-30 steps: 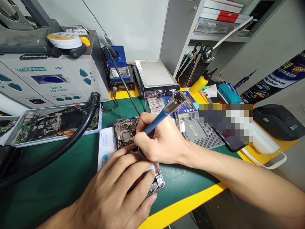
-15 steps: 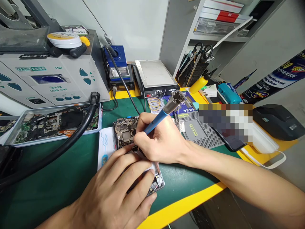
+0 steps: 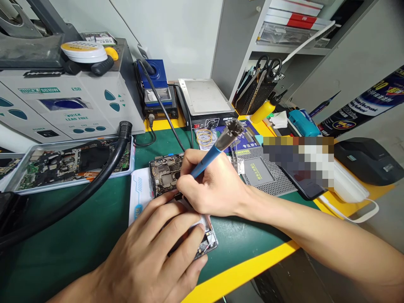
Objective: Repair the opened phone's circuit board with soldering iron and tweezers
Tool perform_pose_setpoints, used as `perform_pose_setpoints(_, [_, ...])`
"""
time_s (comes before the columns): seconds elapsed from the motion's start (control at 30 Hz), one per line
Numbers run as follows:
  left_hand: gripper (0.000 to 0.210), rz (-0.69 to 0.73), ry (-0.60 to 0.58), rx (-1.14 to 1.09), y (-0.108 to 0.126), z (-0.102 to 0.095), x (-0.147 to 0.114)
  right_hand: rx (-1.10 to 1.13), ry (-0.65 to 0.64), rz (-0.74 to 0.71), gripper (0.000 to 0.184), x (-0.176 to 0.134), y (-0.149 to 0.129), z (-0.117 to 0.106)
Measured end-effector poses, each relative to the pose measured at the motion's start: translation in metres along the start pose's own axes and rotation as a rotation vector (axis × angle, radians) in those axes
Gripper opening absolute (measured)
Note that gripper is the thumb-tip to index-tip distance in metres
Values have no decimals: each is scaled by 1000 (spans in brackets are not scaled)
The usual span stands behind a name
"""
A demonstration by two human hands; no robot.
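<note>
An opened phone (image 3: 164,176) with its circuit board bare lies on a white-and-blue pad (image 3: 136,198) at the middle of the bench. My left hand (image 3: 160,248) lies across its near part, the slightly bent fingers gripping it near the lower edge. Above the board, my right hand (image 3: 217,185) is closed around the blue handle of a brush (image 3: 206,163). The brush's metal collar and dark bristles point up and away to the right. Its lower end is hidden behind my fingers, so I cannot tell whether it touches the board.
On the left, a grey hot-air station (image 3: 72,101) stands behind a tray of circuit boards (image 3: 28,185), its black hose (image 3: 94,185) crossing the bench. Farther back are a soldering iron stand (image 3: 154,84) and a hot plate (image 3: 205,97). A dark phone (image 3: 304,185) lies to the right.
Both hands, the brush and the opened phone keep almost the same places. The whole view shifts very slightly.
</note>
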State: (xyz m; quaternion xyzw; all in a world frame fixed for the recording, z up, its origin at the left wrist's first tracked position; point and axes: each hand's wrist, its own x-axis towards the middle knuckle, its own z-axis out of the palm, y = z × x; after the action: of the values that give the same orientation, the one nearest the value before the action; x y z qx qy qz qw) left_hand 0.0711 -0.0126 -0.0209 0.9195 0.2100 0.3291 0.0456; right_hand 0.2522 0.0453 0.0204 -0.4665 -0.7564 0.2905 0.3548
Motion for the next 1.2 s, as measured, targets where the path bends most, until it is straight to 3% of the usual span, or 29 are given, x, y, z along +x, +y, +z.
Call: perform_pose_setpoints(1.2, [20,3,-2,14,-1,0,2,1,2,-14,13,1,1,0])
